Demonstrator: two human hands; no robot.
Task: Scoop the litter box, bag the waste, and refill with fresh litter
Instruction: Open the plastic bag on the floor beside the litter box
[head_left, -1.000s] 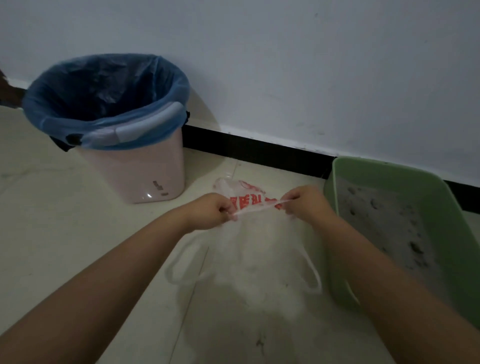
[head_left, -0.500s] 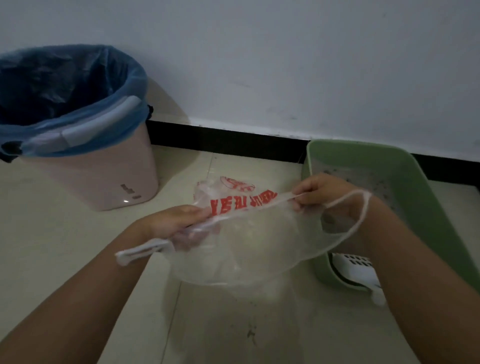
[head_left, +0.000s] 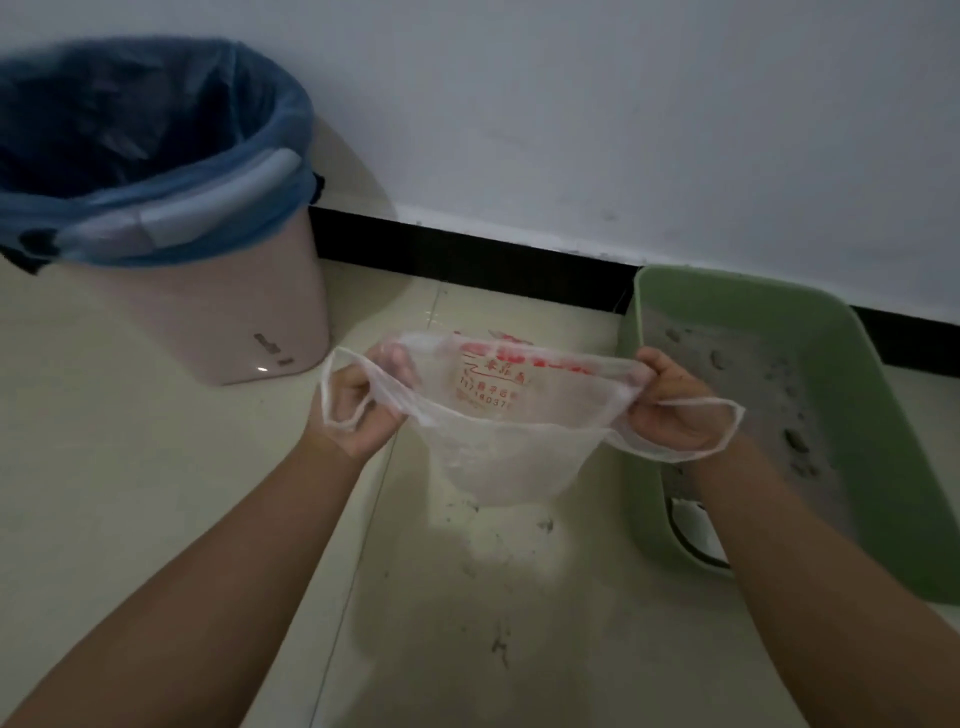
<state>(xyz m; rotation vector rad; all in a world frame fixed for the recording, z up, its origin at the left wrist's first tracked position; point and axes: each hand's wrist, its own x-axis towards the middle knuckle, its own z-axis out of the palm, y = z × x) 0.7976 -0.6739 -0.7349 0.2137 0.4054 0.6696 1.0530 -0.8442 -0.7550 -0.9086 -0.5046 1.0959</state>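
Pale floor tiles (head_left: 156, 493) run to a white wall, where a lined bin (head_left: 171, 291) stands left and the green litter box (head_left: 883, 467) right, clumps still in its grey litter. Between them the left hand (head_left: 358, 410) and right hand (head_left: 670, 410) each pinch one side of a thin plastic bag (head_left: 498, 441), stretching its mouth open above the floor. Such flimsy film could tear if pulled wider, or slip from one pinch and sag closed, spilling whatever waste goes in.
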